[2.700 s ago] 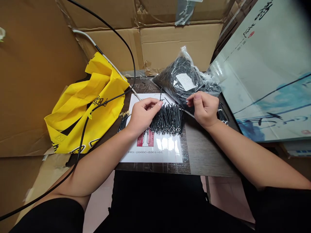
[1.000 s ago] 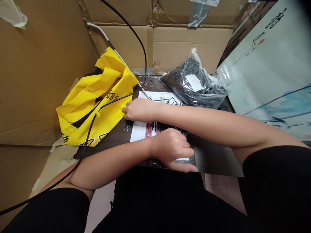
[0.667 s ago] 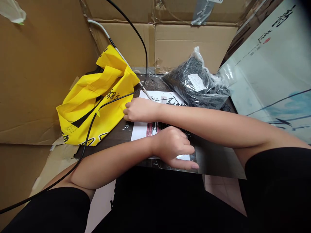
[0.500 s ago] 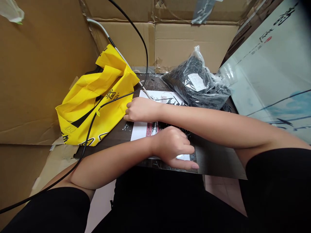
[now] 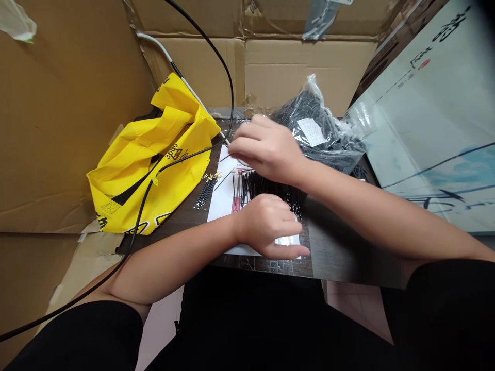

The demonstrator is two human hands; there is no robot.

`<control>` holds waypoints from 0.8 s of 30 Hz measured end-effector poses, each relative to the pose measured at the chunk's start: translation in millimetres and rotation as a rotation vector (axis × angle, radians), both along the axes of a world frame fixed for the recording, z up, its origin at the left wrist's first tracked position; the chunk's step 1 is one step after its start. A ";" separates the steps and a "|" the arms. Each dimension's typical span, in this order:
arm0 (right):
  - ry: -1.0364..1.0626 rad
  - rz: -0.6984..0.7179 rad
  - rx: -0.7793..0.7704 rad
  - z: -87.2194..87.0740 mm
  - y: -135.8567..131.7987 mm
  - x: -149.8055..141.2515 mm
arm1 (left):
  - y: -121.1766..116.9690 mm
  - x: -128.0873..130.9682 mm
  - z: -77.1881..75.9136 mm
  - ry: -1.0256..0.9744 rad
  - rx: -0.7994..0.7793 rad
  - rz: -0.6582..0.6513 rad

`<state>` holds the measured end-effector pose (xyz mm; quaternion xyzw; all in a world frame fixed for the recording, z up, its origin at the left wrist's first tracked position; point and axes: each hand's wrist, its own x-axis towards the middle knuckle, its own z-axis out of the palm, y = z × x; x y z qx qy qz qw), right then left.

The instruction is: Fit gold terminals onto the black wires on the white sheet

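- A bundle of thin black pins [image 5: 273, 191] is laid across a printed white sheet [image 5: 221, 216], its long axis running front to back, slightly fanned.
- A smaller gold-tipped bunch [image 5: 207, 190] is angled up and right at the sheet's left edge.
- The left hand [image 5: 263, 224] is placed on the bundle's near end, its grip curled and pressed together; any pinch cannot be told.
- The right hand [image 5: 266, 147] is held over the sheet's far end, its grip pressed together, a thin pin showing beneath; whether that pin is pinched cannot be told.
- A clear plastic bag of pins [image 5: 320, 135] is set behind, on the dark tabletop [image 5: 340, 257].
- A yellow bag [image 5: 154, 175] lies to the left, crossed by a black cable [image 5: 181, 161].
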<state>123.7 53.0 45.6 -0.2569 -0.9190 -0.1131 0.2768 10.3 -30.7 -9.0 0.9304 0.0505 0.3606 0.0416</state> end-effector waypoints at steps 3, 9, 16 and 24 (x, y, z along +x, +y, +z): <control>0.060 -0.121 0.109 -8.2 -4.0 48.0 | 4.8 -4.9 2.7 -0.086 -0.034 0.136; 0.184 -0.351 0.199 -60.1 -27.5 103.9 | 19.4 -6.9 8.5 -0.291 -0.183 0.588; 0.052 -0.469 0.035 -69.2 -35.7 102.9 | 35.6 -5.3 0.7 -0.166 -0.271 0.614; 0.055 -0.453 0.053 -68.8 -35.8 107.1 | 37.0 -5.7 0.2 -0.186 -0.390 0.508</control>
